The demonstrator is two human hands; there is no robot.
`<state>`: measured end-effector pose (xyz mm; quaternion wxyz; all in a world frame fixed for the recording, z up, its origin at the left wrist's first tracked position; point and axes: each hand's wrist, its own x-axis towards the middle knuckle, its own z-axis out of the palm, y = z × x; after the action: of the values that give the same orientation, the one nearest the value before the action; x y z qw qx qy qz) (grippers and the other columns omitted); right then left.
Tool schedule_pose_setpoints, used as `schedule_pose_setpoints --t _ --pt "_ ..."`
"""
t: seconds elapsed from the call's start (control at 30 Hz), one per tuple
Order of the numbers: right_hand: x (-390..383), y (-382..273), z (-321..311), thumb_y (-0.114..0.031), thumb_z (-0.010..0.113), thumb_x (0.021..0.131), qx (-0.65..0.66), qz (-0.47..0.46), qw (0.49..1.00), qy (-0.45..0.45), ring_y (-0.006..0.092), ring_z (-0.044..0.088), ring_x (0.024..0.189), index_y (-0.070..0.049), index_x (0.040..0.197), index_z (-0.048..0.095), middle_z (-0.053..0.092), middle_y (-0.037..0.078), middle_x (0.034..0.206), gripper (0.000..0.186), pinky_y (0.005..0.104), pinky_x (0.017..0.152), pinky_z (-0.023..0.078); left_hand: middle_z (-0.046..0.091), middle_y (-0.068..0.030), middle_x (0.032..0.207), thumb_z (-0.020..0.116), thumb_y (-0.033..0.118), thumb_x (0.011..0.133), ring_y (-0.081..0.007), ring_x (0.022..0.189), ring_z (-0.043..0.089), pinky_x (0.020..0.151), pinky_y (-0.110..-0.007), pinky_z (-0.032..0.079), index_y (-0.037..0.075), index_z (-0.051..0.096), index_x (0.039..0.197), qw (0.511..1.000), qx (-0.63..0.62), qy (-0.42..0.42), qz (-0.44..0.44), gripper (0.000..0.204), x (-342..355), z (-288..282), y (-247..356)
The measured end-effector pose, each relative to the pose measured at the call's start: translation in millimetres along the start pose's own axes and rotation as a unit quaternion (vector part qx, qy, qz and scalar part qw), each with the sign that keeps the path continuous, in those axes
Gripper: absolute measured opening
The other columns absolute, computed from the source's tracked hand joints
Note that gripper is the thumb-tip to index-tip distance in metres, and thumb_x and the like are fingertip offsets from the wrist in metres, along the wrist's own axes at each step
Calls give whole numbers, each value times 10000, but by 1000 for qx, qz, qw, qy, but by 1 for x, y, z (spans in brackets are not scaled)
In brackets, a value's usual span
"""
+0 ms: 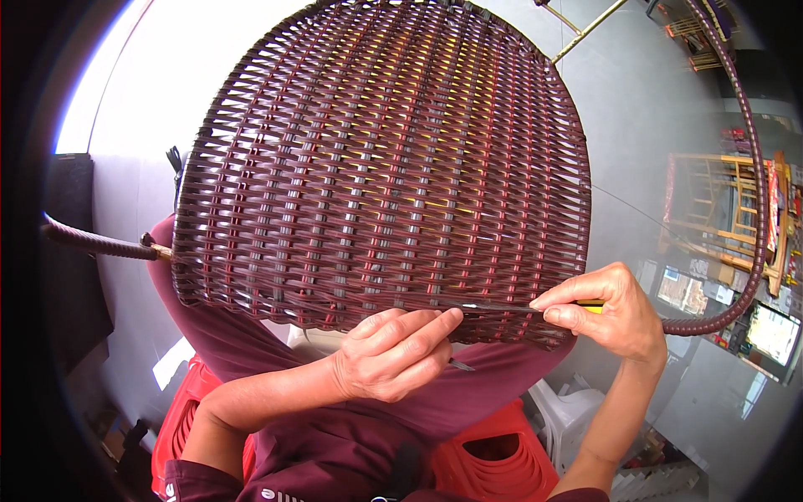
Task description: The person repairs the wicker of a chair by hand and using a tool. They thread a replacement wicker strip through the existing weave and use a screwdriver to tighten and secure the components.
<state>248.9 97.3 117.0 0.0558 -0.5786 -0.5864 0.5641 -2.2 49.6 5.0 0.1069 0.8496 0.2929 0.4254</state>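
The wicker panel (376, 167) sits tilted in front of the person, across the knees, its maroon and dark strands woven close, with yellowish light-catching bits showing through the upper part. Both hands are at its near edge. The right hand (609, 314) grasps a slim tool (590, 307) by its yellow handle, thumb and forefinger pinching it near the front, and the metal shaft runs leftward along the edge of the weave toward the other hand. The left hand (400, 356) has its fingers curled in against that edge, just beside the tool's far end; a short dark strip (462, 365) pokes out beneath it (from here I cannot tell whether the fingers actually pinch it, as the thumb is hidden).

A cord-wrapped rod (100, 236) reaches the panel's left side, and a longer curved bar (757, 167), wrapped much the same, sweeps down the right and passes behind the right wrist. Brassy rods (583, 35) stand out past the panel's upper right.

The person wears maroon trousers (502, 376). Red stools (502, 456) show low down on both sides (stacked, by the look of the layered edges), with white plastic (573, 418) next to the right ones. Over on the right, a wooden frame (736, 209) stands on the grey floor (636, 109).
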Motion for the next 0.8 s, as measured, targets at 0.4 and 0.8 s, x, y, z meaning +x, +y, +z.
schedule_pose_setpoints --t 0.4,0.8 --pt "0 -4 4 -120 708 783 -88 -77 993 5 192 685 672 -32 904 722 707 109 784 151 282 618 529 668 -75 1005 611 128 688 -171 768 570 670 -281 408 133 608 780 999 37 -22 -28 92 1 8 8" --pt "-16 -46 29 -225 683 794 -364 -73 926 73 249 583 507 -133 823 695 559 53 585 97 384 486 442 668 -39 973 609 155 705 -151 744 574 691 -269 420 149 634 803 998 58 -25 -6 102 0 9 4"
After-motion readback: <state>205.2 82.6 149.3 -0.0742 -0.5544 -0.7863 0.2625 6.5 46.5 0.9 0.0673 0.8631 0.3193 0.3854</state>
